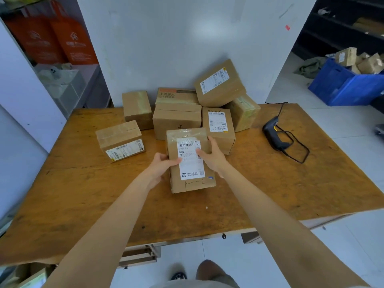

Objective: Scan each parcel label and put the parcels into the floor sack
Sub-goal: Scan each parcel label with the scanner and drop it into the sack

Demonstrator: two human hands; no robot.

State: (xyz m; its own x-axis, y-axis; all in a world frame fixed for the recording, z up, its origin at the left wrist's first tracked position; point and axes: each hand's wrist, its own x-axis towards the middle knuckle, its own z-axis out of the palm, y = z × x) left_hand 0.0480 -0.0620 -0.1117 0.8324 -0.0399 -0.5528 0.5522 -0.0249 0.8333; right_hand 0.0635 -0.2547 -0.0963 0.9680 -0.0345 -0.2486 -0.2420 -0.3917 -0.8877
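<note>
From the head camera, both bare arms reach forward over a wooden table (270,183) and meet on one brown cardboard parcel (193,186), which sits between the two hands with its white label (190,146) facing up. The left hand (161,165) grips the parcel's left edge, its thumb laid over the top onto the label's edge. The right hand (212,155) grips the right edge, fingers curled round the side and thumb pressed on the label. Whether the parcel rests on the table or is lifted just off it cannot be told. To the left of the left hand, apart from it, lies a taped parcel (119,140) with its label on the near side. Just beyond the right hand a labelled parcel (219,127) stands close to the held one. Farther beyond the hands more parcels are bunched against the wall, one of them (220,84) tilted on top of the others. Well to the right of the right hand a black scanner (275,133) lies on the table with its cable (299,150) looped beside it. Far off to the right, on the floor, a blue crate (342,86) holds more boxes.
</note>
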